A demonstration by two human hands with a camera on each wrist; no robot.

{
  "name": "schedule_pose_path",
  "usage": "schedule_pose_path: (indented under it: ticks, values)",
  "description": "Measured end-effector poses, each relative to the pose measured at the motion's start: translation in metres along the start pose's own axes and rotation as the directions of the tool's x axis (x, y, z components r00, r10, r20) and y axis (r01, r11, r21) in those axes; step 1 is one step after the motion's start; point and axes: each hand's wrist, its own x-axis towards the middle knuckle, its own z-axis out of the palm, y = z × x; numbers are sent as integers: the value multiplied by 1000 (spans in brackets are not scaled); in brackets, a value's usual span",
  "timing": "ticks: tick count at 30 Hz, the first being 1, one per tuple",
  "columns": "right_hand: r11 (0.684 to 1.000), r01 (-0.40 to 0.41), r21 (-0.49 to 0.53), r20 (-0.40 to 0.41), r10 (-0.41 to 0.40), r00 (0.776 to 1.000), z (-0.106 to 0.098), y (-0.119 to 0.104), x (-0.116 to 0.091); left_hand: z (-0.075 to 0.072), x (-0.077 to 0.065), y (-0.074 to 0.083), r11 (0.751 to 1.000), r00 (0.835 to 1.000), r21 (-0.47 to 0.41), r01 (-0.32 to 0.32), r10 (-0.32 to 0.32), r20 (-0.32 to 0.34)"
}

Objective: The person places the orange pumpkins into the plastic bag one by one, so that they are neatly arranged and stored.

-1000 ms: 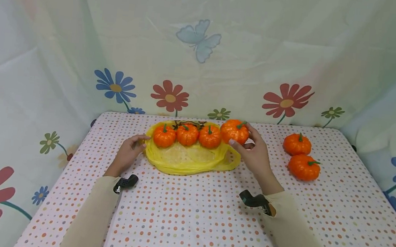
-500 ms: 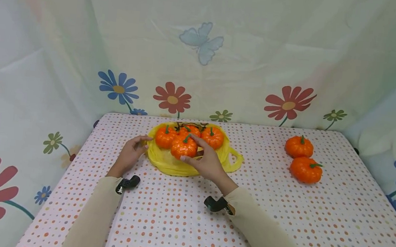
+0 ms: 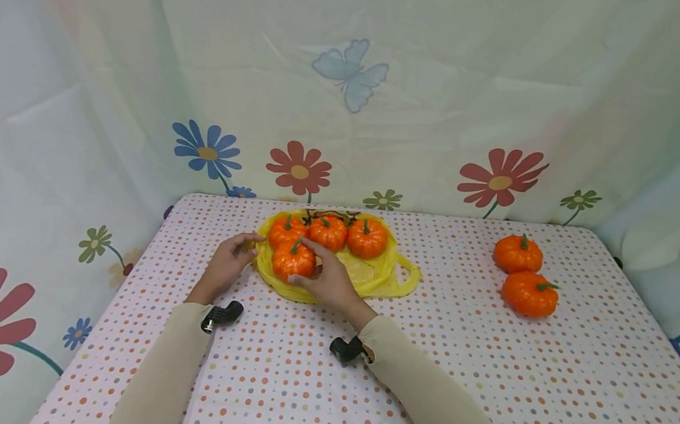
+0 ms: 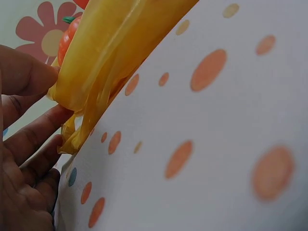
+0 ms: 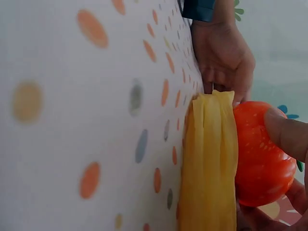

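My right hand (image 3: 332, 282) grips a small orange pumpkin (image 3: 293, 262) with a green stem, low over the front left part of a yellow plastic bag (image 3: 364, 273). In the right wrist view the thumb (image 5: 288, 132) presses one side of that pumpkin and fingers curl under the other. My left hand (image 3: 227, 262) pinches the bag's left edge; thumb and forefinger meet at the yellow film (image 4: 91, 62) in the left wrist view. Behind the held pumpkin, a left pumpkin (image 3: 282, 230), a middle pumpkin (image 3: 328, 233) and a right pumpkin (image 3: 367, 239) sit in a row on the bag.
Two more pumpkins, a rear one (image 3: 518, 253) and a front one (image 3: 529, 294), lie close together on the right of the dotted tablecloth (image 3: 424, 359). The bag's handle loop (image 3: 410, 281) spreads to the right. A flowered curtain (image 3: 437, 112) hangs behind and beside the table.
My right hand has carried its pumpkin leftward from the bag's right end to its front left. The left hand stays at the bag's left edge.
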Motion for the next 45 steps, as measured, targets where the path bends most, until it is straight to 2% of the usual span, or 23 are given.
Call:
schedule_pose_path:
  ticks: [6,19,27,33,39,45]
  values:
    - [997,18,-71,26,-16,1000,4,2,-1,0,1,0,1000,1000,-1,2,-2,-2]
    - [992,25,-121,81,-15,997,4,4,2,0,0,1,999,999,-11,-33,33,-1]
    - [965,2,-263,62,15,998,6,-1,1,0,-1,2,1000,1000,-4,-13,13,-2]
    - [966,-13,-260,68,31,997,2,-7,-4,0,-1,2,1000,1000,2,-9,9,2]
    - [967,4,-253,33,5,999,-19,-13,-21,0,-1,1,1000,1000,-6,1,-1,3]
    - [964,16,-266,-40,-27,999,-63,-2,-56,-2,-2,2,1000,1000,5,-9,9,7]
